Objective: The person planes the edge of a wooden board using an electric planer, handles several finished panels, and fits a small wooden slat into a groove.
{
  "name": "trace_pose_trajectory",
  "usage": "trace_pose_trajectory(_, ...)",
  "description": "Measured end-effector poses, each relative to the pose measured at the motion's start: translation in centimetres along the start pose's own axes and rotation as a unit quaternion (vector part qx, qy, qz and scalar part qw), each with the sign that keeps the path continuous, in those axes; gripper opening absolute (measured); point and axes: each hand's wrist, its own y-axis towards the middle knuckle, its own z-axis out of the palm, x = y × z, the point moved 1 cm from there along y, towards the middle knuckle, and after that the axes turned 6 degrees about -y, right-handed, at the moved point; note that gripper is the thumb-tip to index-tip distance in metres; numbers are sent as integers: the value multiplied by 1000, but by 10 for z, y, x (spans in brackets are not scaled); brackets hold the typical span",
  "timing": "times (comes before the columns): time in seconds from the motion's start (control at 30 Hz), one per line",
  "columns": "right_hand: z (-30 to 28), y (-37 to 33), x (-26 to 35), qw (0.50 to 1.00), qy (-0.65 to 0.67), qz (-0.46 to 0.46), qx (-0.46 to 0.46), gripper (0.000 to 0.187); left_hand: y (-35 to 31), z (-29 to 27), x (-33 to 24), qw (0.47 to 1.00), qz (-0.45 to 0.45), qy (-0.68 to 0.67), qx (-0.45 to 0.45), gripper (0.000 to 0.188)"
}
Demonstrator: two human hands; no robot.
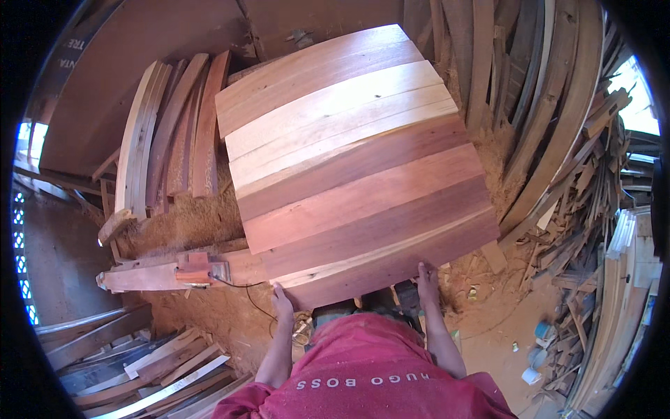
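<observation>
A broad panel of wooden boards (363, 192), laid side by side in pale, orange and dark red-brown tones, spreads out before me. Its ends are uneven, stepping out at both sides. My left hand (281, 302) grips the near board at its left corner, thumb at the edge and the other fingers mostly hidden. Farther right, my right hand (427, 285) is closed on the same near edge, its fingers partly under the wood. What supports the panel underneath is hidden.
Left of the panel, a corded orange power tool (199, 271) sits on a long plank (143, 276). Upright boards (164, 133) lean at the back left, curved-looking planks (544, 105) at the right. Offcuts (583, 181) and lumber (150, 370) are heaped at both sides. Sawdust (202, 223) covers the ground.
</observation>
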Motion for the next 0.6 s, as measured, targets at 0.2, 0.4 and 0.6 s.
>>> trace_pose_trajectory(0.2,17,-9,18,998,20,-7,-55,46,-14,-2,-30,992,-65,100,-30,68)
trace_pose_trajectory(0.4,8,9,-16,995,65,-7,-78,52,18,-11,-46,983,137,87,-91,50)
trace_pose_trajectory(0.6,-21,13,-16,898,-249,-179,-317,53,51,14,-135,959,247,66,-123,41)
